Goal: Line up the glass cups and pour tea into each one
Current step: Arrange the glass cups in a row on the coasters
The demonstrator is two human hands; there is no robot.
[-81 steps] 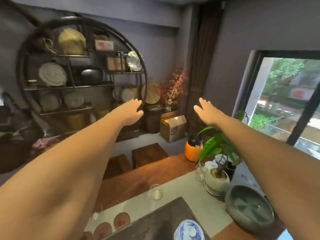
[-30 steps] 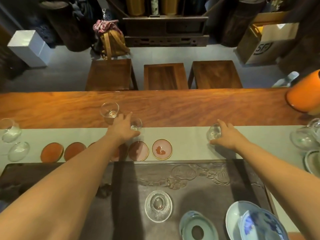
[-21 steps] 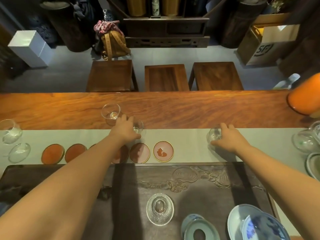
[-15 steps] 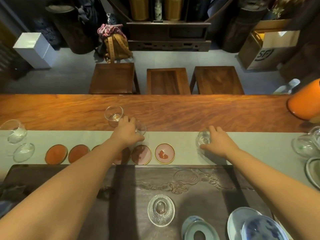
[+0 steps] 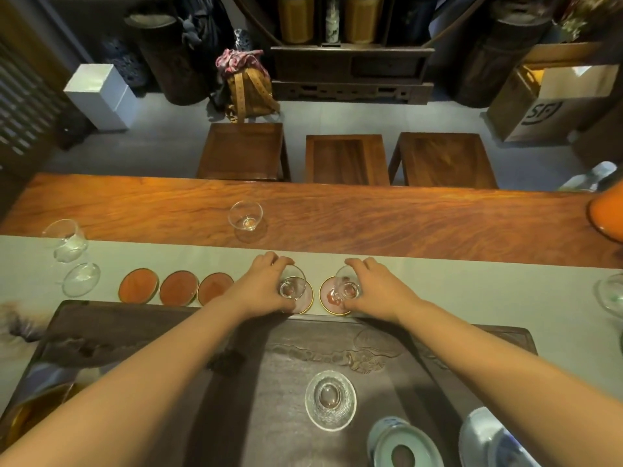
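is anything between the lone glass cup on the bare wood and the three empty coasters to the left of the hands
Nothing visible. The glass cup stands alone on the wood; between it and the three free coasters lies only bare wood and runner. The left hand and right hand hold cups to the right of that path.

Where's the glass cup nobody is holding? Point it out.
The free glass cup stands on the bare wooden tabletop, beyond the left hand, toward the stools.

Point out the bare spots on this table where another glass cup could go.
Free: three empty coasters left of the left hand; grey runner right of the right hand. Crowded: far-left glassware, and the two coasters under both hands' cups.
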